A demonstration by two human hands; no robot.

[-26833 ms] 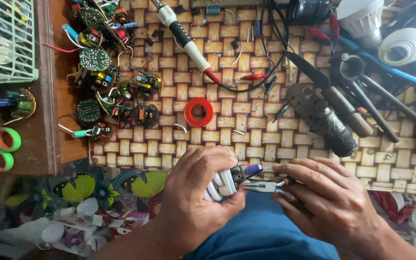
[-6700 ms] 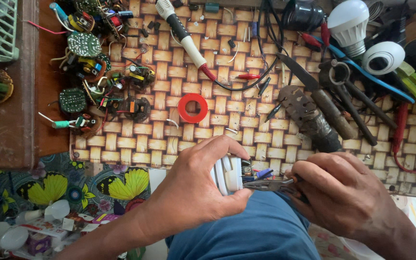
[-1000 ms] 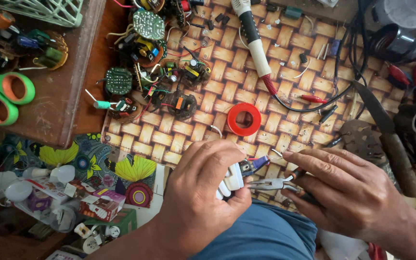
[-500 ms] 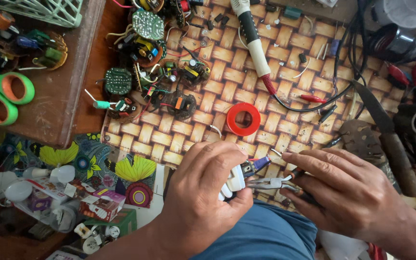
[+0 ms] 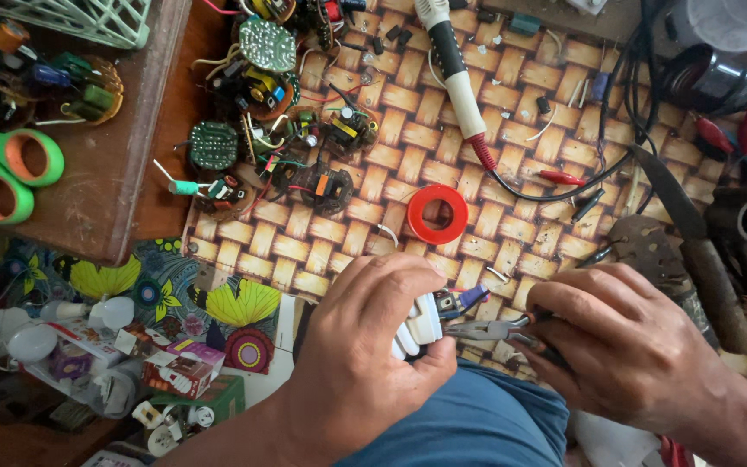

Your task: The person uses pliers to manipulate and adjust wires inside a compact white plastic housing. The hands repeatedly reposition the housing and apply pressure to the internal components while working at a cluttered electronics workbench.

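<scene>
The person's left hand (image 5: 365, 363) is curled tight around a small white bulb base (image 5: 421, 324), holding it at the near edge of the woven mat (image 5: 512, 233), just above the blue-clad lap. The right hand (image 5: 624, 346) is closed around the handles of slim pliers (image 5: 486, 329), whose tips reach left into the open end of the bulb base, where a little circuit board with a purple part (image 5: 469, 298) shows.

The step in hand looks like working on the small parts or wires inside the base with the pliers. The next move likely calls for a steady left-hand hold and a small, careful pull or twist with the plier tips, since the parts are tiny and packed close.

Farther off on the mat lie a red tape roll (image 5: 437, 213), a soldering iron (image 5: 451, 73) and a cluster of loose circuit boards (image 5: 274, 121) to the far left. Green scissors (image 5: 6, 169) rest on the wooden board (image 5: 114, 173) at the left.

Compared with half a second ago, the left hand's fingers have wrapped further over the base, hiding more of the white, while the pliers stay at the same spot and the rest of the bench is unchanged.
</scene>
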